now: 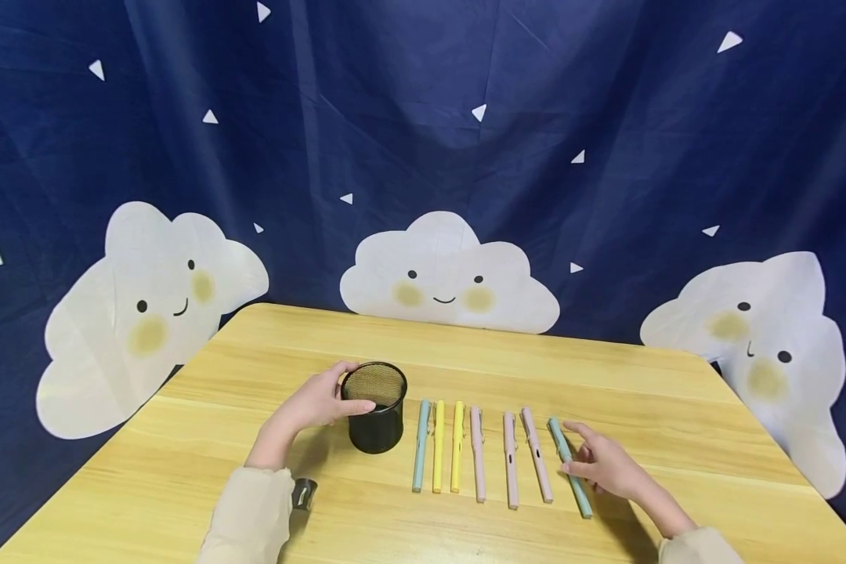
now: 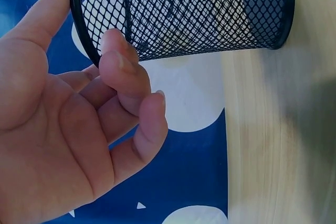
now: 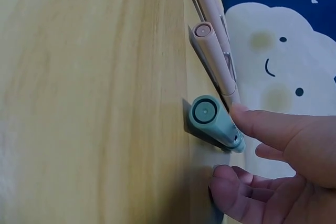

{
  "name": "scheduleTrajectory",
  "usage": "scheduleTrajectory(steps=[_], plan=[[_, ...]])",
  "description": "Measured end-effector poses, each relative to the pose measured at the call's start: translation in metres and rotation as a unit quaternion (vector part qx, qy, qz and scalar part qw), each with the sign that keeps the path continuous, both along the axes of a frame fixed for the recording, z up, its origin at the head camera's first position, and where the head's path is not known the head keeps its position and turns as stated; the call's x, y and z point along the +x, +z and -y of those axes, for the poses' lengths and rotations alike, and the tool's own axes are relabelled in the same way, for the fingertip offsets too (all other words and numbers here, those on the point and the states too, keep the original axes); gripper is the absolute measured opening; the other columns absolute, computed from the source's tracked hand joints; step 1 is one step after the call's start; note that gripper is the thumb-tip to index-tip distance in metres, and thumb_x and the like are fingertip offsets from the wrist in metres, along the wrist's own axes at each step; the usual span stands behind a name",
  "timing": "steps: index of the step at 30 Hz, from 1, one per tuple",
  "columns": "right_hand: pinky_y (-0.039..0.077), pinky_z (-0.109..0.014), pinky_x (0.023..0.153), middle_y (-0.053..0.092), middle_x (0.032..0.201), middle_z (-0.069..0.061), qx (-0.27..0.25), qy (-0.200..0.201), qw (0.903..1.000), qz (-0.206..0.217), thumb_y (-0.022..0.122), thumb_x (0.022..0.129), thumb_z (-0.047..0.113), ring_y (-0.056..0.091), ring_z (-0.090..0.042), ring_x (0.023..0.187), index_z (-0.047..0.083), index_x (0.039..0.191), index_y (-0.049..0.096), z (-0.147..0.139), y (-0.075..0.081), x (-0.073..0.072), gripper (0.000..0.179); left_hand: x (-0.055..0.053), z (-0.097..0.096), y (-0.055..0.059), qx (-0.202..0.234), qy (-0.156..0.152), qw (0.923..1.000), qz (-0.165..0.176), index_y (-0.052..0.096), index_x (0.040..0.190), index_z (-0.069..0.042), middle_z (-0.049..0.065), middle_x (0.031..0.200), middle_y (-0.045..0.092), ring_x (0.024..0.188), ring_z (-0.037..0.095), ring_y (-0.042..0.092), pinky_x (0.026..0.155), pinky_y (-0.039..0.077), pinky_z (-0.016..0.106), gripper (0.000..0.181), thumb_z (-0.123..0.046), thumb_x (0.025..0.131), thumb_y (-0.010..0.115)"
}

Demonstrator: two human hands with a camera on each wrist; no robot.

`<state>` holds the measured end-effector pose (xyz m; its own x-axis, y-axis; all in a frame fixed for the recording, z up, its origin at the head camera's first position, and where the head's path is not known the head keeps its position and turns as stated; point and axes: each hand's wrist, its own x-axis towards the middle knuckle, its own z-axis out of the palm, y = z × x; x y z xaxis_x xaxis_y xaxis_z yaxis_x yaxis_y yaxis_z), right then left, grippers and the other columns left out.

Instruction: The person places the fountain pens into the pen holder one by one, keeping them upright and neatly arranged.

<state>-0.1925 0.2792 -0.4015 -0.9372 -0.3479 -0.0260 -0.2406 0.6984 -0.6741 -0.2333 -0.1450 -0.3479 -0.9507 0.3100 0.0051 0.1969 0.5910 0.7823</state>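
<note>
My left hand [image 1: 317, 403] holds the black mesh pen holder [image 1: 376, 429] at its rim, the thumb lying across the near edge. The holder stands upright on the table. In the left wrist view, curled fingers of the left hand [image 2: 68, 129] reach the mesh [image 2: 178, 14]. At the right end of a row of pens, my right hand [image 1: 606, 464] is spread around a teal pen [image 1: 578, 487]. From the right wrist, the thumb is beside the teal pen [image 3: 218, 124] and the other fingers sit apart from it; whether the thumb touches it is unclear.
Left of the right hand lie a teal pen [image 1: 420, 450], two yellow pens [image 1: 439, 450] and three pink pens [image 1: 511, 462]. A small black object [image 1: 304, 494] is by the left sleeve. The wooden table [image 1: 465, 352] meets a dark blue cloud-patterned curtain [image 1: 423, 157].
</note>
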Motion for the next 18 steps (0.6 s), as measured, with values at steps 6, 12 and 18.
scheduleTrajectory(steps=[6, 12, 18], plan=[[0.039, -0.027, 0.036, 0.043, 0.056, -0.001, 0.011, -0.011, 0.9998, -0.008, 0.067, 0.08, 0.019, 0.039, -0.009, 0.039, -0.013, 0.13, 0.031, 0.004, -0.001, -0.001, 0.069, 0.0, 0.0, 0.0, -0.006, 0.005, 1.0, 0.002, 0.038, 0.13, -0.003, 0.006, 0.06, 0.047, 0.047, 0.015, 0.047, 0.048, 0.043, 0.03, 0.073, -0.031, 0.073, 0.074], [0.038, -0.026, 0.036, 0.042, 0.055, -0.001, 0.022, -0.031, 0.9992, -0.014, 0.067, 0.08, 0.017, 0.038, -0.01, 0.037, -0.012, 0.129, 0.032, 0.009, 0.0, 0.0, 0.067, 0.0, 0.0, 0.0, -0.003, 0.003, 1.0, 0.001, 0.038, 0.13, -0.002, 0.006, 0.06, 0.046, 0.046, 0.015, 0.046, 0.047, 0.043, 0.029, 0.072, -0.031, 0.073, 0.073], [0.038, -0.025, 0.036, 0.042, 0.055, -0.001, 0.033, -0.048, 0.998, -0.025, 0.069, 0.078, 0.013, 0.039, -0.011, 0.037, -0.013, 0.128, 0.034, 0.011, -0.001, 0.0, 0.066, 0.0, 0.0, 0.002, 0.0, -0.003, 1.0, -0.004, 0.039, 0.128, 0.0, 0.006, 0.061, 0.046, 0.048, 0.015, 0.046, 0.047, 0.042, 0.03, 0.071, -0.03, 0.074, 0.073]])
